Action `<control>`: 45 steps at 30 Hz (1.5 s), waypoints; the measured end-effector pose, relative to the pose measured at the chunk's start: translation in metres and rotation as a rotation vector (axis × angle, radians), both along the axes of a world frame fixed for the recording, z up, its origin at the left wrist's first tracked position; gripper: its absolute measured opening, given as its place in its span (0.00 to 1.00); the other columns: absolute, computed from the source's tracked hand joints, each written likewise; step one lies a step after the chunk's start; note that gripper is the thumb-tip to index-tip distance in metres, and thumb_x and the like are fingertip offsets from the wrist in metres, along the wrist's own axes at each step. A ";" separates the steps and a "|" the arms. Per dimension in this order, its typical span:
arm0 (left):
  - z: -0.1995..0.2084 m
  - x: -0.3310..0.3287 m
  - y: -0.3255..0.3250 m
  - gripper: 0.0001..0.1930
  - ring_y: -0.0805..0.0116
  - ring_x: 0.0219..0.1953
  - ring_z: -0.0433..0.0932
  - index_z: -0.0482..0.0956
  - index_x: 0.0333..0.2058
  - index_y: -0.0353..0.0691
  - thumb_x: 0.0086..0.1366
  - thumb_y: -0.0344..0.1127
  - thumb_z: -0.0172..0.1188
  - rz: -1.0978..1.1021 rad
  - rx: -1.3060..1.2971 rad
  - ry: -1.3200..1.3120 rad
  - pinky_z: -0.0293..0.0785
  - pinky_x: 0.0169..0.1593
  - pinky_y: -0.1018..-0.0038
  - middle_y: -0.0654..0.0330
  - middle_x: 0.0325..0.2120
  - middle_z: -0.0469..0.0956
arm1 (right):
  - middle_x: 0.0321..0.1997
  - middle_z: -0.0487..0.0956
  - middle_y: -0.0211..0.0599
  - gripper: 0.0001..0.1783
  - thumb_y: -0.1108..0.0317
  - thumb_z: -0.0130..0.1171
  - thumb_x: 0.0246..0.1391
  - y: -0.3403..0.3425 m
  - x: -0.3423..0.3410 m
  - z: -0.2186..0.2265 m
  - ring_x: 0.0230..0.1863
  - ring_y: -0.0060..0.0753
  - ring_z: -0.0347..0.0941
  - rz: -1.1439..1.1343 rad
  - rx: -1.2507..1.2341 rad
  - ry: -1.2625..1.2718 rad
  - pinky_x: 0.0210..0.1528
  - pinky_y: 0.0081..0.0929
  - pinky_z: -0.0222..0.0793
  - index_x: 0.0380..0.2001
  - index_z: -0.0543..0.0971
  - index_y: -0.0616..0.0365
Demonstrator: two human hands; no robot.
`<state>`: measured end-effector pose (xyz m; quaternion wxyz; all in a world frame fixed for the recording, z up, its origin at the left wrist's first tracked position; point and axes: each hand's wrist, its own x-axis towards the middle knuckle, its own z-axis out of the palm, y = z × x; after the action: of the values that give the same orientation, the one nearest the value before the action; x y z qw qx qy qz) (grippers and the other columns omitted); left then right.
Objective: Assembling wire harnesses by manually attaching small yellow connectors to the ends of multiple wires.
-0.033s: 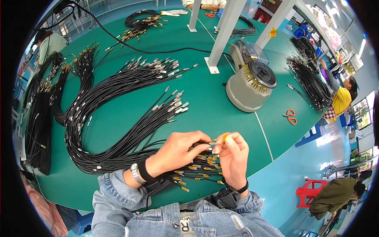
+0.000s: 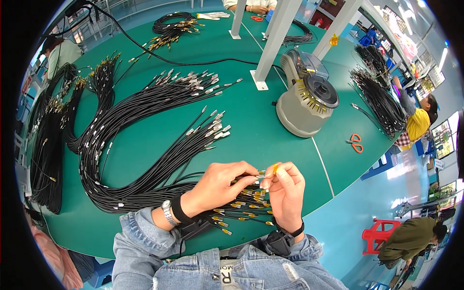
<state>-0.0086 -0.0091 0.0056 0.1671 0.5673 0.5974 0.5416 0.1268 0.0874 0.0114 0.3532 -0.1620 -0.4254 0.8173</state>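
Note:
My left hand [image 2: 220, 186] is closed, its thumb and forefinger pinching the end of a thin black cable [image 2: 261, 173]. Close against those fingertips, my right hand [image 2: 286, 193] pinches a small piece of amber tape [image 2: 275, 168] beside the cable's metal tip. The fingers partly hide where tape and cable meet. Under and beside both hands lie several more black cable ends [image 2: 249, 206] with yellow-amber wraps. Their cables run left into a big curved bundle [image 2: 116, 193], whose other ends carry white tags [image 2: 220, 128].
A round beige tape dispenser [image 2: 304, 104] stands beyond my right hand. Orange-handled scissors [image 2: 356, 143] lie to its right. More cable bundles [image 2: 48, 159] hang at the left edge, and another [image 2: 379, 99] lies far right. Grey posts [image 2: 274, 43] rise from the green table [image 2: 256, 125].

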 end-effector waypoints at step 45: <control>-0.010 0.003 -0.011 0.18 0.73 0.13 0.69 0.70 0.34 0.40 0.44 0.23 0.66 0.229 0.317 0.735 0.62 0.15 0.79 0.66 0.18 0.72 | 0.31 0.72 0.29 0.01 0.79 0.54 0.52 -0.027 -0.002 -0.012 0.31 0.15 0.65 -0.108 0.250 -0.151 0.33 0.13 0.61 0.29 0.72 0.64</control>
<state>-0.0054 -0.0196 -0.0046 -0.2078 0.6715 0.5857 0.4035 0.1247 0.0602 -0.0004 0.3810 -0.2003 -0.5399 0.7234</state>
